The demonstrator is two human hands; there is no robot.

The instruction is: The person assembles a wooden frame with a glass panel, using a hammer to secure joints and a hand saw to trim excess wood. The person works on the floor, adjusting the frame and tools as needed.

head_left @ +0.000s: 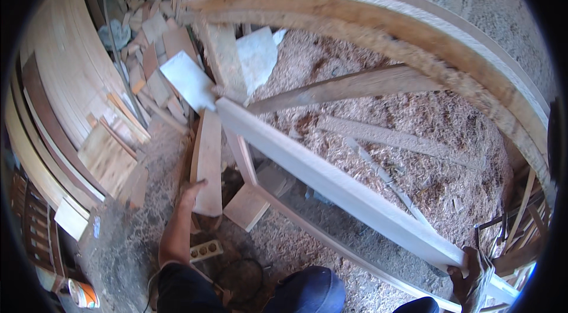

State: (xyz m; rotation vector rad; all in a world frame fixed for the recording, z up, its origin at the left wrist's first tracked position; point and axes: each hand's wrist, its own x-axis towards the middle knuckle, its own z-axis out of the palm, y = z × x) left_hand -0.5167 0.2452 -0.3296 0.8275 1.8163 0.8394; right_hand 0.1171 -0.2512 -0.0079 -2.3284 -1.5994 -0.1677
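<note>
My left hand (190, 193) is closed on the near edge of a short, upright wooden board (209, 162), its thumb lying over the face and the other fingers mostly hidden. A long, pale wooden plank (331, 176) slants from the middle left down to the lower right. Around its near right end my right hand (471, 274) is wrapped. Below the plank, a second thin wooden rail (307, 227) runs roughly alongside; whether the two are joined at the right end I cannot tell. A small square wood piece (247, 206) lies on the ground between board and rail.
Thick timber beams (378, 14) stretch across the far side above a heap of wood shavings (361, 129). Offcuts (154, 35) pile up at the far left, beside large leaning panels (65, 58). A power strip (205, 251) and a white-and-orange bucket (83, 294) sit near me.
</note>
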